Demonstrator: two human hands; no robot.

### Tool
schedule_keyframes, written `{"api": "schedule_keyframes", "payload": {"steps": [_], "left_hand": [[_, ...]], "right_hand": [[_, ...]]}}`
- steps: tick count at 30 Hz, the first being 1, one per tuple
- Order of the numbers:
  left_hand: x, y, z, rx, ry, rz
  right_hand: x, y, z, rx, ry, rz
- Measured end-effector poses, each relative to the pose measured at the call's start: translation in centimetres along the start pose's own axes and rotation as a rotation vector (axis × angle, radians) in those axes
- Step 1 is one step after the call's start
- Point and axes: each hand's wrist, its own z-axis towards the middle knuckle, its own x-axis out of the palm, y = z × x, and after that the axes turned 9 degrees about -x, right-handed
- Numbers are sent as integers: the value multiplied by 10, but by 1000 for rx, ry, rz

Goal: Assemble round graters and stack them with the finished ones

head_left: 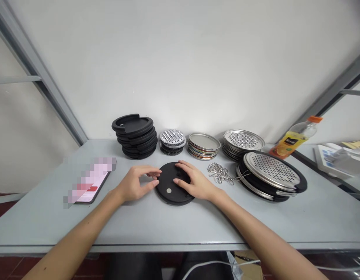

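A round black plastic base (pixel 167 179) with a small pale dot lies flat on the table in front of me. At its left edge is my left hand (pixel 138 182), thumb and fingers apart, fingertips at or close to the rim. My right hand (pixel 199 183) rests over the right side of the same base with its fingers spread, hiding that part. Behind the base stand a stack of small round grater plates (pixel 173 138) and a stack of thin round metal discs (pixel 204 142). Small metal clips or links (pixel 219 173) lie in a heap right of my right hand.
A stack of black bases (pixel 136 136) stands back left, above a phone (pixel 93 182). To the right are larger grater plates (pixel 243 140), stacked assembled round graters (pixel 271 175) and an orange-capped drink bottle (pixel 296 136). A wall closes off the table's (pixel 156 229) back.
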Motion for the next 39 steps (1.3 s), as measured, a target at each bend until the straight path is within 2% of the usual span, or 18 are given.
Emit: {"api": "schedule_keyframes", "payload": {"steps": [4, 8, 11, 13, 15, 19, 21, 24, 27, 31, 35, 39], "left_hand": [[3, -6, 0, 70, 22, 136], [6, -4, 0, 72, 145, 234], [8, -1, 0, 48, 228, 283], [10, 1, 1, 10, 233, 298], [15, 2, 1, -30, 211, 292], [22, -2, 3, -107, 133, 283], [22, -7, 7, -118, 110, 318], [20, -15, 21, -112, 99, 369], [27, -18, 39, -123, 6, 406], [43, -14, 53, -99, -248, 527], [44, -8, 50, -76, -233, 454], [39, -3, 45, -47, -182, 341]], "right_hand": [[6, -4, 2, -31, -1, 44], [8, -10, 7, -92, -26, 81], [-1, -18, 8, -117, -47, 35], [-15, -24, 7, -116, -43, -20], [-31, -28, 3, -45, -35, -104], [-51, -24, -3, 261, -21, -395], [-51, -19, -4, 396, -15, -545], [-43, -11, -4, 478, 11, -647], [-34, -8, -4, 470, 59, -621], [-30, -11, -5, 369, 75, -497], [-30, -17, -3, 221, 22, -349], [-31, -23, -2, 226, -40, -377]]}}
